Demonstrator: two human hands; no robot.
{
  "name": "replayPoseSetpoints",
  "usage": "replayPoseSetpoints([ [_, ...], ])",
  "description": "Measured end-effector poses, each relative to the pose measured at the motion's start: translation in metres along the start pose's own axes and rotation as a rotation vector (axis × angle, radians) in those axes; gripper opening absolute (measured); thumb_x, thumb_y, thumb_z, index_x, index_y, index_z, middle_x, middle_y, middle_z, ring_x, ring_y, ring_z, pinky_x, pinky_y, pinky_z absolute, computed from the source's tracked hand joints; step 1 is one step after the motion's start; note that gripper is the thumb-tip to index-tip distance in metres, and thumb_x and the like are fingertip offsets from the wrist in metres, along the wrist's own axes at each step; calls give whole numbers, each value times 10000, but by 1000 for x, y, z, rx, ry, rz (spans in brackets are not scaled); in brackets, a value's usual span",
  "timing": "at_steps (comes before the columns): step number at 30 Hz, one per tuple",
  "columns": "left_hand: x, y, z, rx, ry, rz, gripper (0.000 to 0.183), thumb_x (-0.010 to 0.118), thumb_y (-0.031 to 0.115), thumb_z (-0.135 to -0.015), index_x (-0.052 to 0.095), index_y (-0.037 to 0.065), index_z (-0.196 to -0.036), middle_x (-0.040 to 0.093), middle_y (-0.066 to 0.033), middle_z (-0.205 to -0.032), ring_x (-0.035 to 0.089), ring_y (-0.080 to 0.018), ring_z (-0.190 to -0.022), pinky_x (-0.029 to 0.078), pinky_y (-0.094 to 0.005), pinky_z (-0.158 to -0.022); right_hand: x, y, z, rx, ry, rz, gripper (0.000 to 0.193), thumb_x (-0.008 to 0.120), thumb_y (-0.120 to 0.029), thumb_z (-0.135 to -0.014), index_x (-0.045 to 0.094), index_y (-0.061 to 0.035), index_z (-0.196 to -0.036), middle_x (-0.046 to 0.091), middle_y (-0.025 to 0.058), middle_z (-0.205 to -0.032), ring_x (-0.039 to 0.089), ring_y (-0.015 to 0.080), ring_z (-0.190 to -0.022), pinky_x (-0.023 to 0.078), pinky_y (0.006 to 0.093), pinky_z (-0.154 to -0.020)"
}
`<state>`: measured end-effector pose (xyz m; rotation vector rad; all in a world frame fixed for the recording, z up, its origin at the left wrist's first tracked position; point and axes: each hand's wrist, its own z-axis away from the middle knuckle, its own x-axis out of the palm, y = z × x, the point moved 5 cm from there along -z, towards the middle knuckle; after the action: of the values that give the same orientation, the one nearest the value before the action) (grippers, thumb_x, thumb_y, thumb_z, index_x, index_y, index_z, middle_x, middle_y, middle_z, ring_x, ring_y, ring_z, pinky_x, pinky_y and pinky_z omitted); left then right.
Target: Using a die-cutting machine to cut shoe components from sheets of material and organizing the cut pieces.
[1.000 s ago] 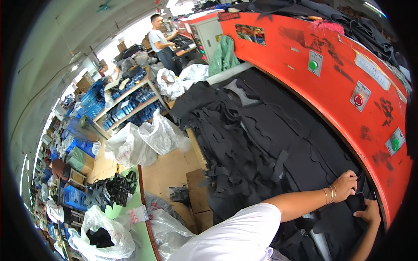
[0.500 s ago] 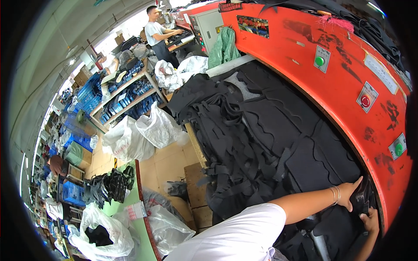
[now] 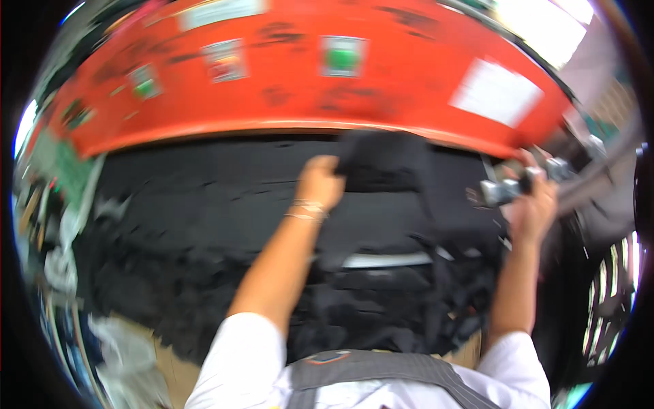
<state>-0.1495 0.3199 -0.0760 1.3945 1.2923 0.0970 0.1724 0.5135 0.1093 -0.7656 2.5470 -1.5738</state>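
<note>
Near the middle of the frame, blur smeared the left hand (image 3: 320,180), its fingertips lost against the black piece (image 3: 385,163). At the right, the right hand (image 3: 535,208) was blurred too, and the silver-grey knobbed object (image 3: 501,193) at its fingers was too smeared for its kind to be told. The pale sheet (image 3: 497,92) at upper right was illegible; the upper edge cut off the red panel (image 3: 402,102), the lower edge the grey strap (image 3: 375,366).

The worktable (image 3: 387,261), pale where exposed, bears flat black sheeting (image 3: 204,170) and, along its near side, jumbled black pieces (image 3: 184,300).
</note>
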Motion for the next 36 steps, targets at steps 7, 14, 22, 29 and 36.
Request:
replayPoseSetpoints([
  [7, -30, 47, -21, 74, 85, -196, 919, 703, 149, -700, 208, -76, -1441, 279, -286, -1462, 267, -362, -1382, 238, -380, -1132, -100, 66, 54, 390, 491, -61, 307, 469, -22, -897, 373, -82, -1183, 492, 108, -1049, 563, 218, -893, 589, 453, -574],
  [14, 73, 170, -2, 549, -158, -270, 494, 625, 266, -853, 530, 81, -1302, 467, -160, -1389, 388, -328, -1325, 262, -441, -1112, -99, 143, 40, 599, 489, -203, 229, 589, -31, -850, 449, -89, -1021, 501, 35, -894, 523, 168, -812, 524, 431, -692],
  [22, 125, 90, -21, -199, -461, -800, 660, 389, 559, -926, 280, 220, -1482, 175, -94, -1565, 140, -374, -1430, 178, -564, -1115, -161, 109, 14, 257, -156, 615, 554, 682, -223, -843, 487, 2, -1310, 551, 182, -1277, 545, 274, -1157, 422, 378, -999],
  [29, 170, 168, -14, 468, -269, -636, 525, 487, 404, -920, 442, 184, -1395, 346, -117, -1490, 278, -311, -1391, 189, -521, -1123, -233, 129, 14, 246, -597, 1098, 534, 838, -349, -611, 665, -164, -1081, 261, 269, -1482, 264, 439, -1347, 279, 470, -1094],
  [36, 159, 142, 7, 216, -312, -602, 474, 560, 346, -890, 507, 140, -1313, 464, -101, -1389, 363, -290, -1334, 189, -571, -1095, -232, 134, 28, 117, -550, 955, 256, 792, -213, -677, 659, -50, -824, 601, 186, -1206, 455, 412, -1194, 361, 459, -1023],
])
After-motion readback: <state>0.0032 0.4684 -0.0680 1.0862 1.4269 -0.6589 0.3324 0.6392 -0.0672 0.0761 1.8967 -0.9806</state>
